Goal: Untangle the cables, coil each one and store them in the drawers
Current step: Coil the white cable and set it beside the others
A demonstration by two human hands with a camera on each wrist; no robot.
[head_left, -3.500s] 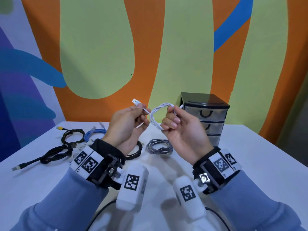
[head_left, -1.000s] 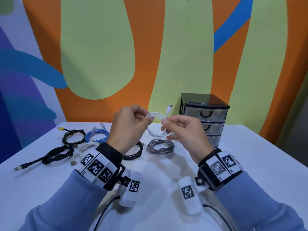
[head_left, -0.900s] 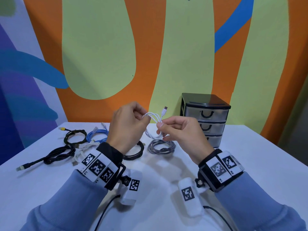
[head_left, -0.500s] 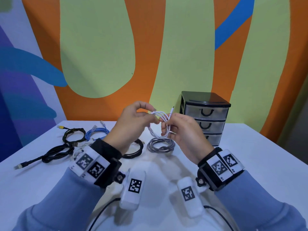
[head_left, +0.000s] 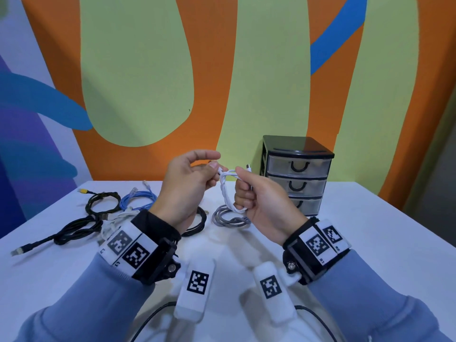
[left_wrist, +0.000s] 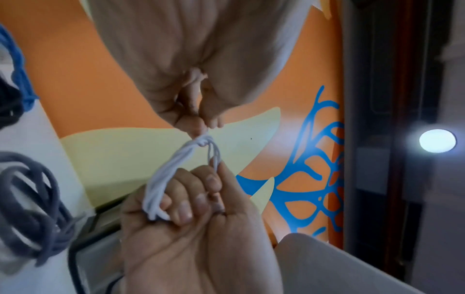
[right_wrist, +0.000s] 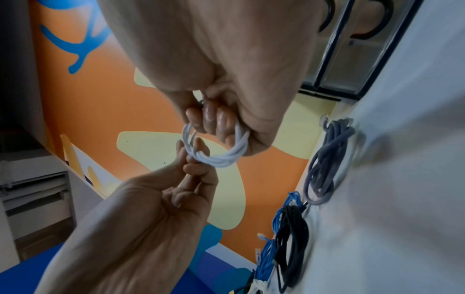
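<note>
The right hand [head_left: 261, 201] has its fingers [left_wrist: 191, 191] curled around a small coil of white cable [head_left: 228, 191], held up in the air above the surface [head_left: 370, 243]. The left hand [head_left: 187, 186] pinches one end of that cable at the top of the coil between thumb and fingertips [right_wrist: 198, 147]. Just below the hands a grey coiled cable [head_left: 229, 218] lies on the surface. To the left lie a blue cable [head_left: 138, 201] and black cables [head_left: 81, 225]. A small chest of drawers [head_left: 296, 174] stands behind the right hand, all three drawers closed.
</note>
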